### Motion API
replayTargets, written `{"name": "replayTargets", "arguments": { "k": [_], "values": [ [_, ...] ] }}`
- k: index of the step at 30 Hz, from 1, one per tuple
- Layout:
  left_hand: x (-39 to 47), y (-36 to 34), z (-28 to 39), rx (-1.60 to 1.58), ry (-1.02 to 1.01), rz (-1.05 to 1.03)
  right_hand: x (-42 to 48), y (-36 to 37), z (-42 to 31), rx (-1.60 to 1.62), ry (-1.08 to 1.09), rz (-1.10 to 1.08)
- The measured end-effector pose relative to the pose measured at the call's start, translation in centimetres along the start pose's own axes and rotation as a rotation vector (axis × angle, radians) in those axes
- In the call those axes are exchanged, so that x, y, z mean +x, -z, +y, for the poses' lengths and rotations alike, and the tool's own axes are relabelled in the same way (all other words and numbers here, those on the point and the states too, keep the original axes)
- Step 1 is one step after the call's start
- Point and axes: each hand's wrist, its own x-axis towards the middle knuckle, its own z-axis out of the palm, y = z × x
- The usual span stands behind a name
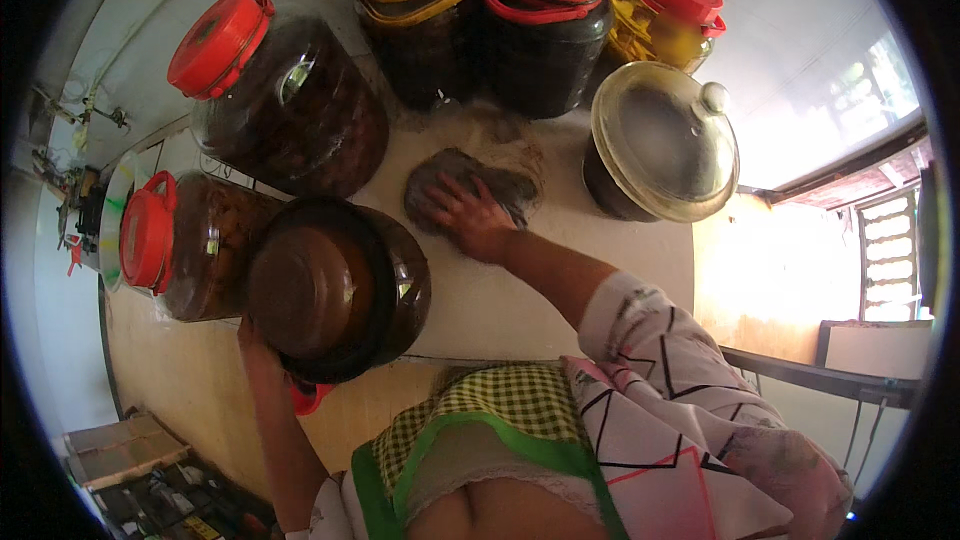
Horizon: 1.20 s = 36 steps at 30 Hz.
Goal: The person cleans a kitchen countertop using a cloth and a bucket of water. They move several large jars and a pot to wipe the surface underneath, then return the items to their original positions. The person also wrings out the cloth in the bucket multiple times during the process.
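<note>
My right hand (480, 221) presses down on a dark grey cloth (442, 172), fingers spread over it, on a pale tabletop (517, 307). Wet, brownish smears (502, 135) mark the surface just beyond the cloth. My left hand (251, 337) is mostly hidden behind a brown, bowl-like cover (300, 292) with a black rim, which tops a rounded glass jar (409, 270). Whether its fingers grip the jar or cover cannot be seen. Part of a red plastic piece (311, 399) shows below that cover.
Large jars with dark contents stand around the back and left: two red-lidded jars (300, 105) (217, 247), a yellow-lidded jar (420, 37), and another red-lidded jar (547, 37). Farther right are a jar with yellowish contents (660, 30) and a pot with a glass lid (660, 142).
</note>
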Motion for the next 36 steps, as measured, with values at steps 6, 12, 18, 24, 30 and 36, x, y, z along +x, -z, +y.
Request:
{"name": "replayTargets", "arguments": {
  "k": [6, 12, 18, 24, 30, 36],
  "values": [
    [-1.4, -0.9, 1.3, 0.098, 0.013, 0.026, 4.0, -1.3, 2.1, 0.024, -0.049, 0.055],
    [-1.0, -0.5, 0.9, 0.061, -0.016, -0.002, -5.9, 1.1, 0.4, 0.084, -0.143, 0.022],
    [-1.4, 0.1, -0.1, -0.001, -0.042, -0.016, -14.1, 3.9, -0.4, 0.015, -0.344, -0.025],
    [-1.6, -0.2, 0.2, 0.032, 0.091, 0.172, -4.1, 1.1, 5.6, -0.079, -0.377, 0.128],
    [-1.6, -1.4, 0.8, -0.027, 0.053, 0.106, -2.7, 0.7, 5.3, -0.155, -0.376, 0.291],
    [-1.0, -1.3, 0.9, -0.046, 0.069, 0.096, -12.7, 2.6, -2.5, 0.069, -0.139, 0.098]
  ]
}}
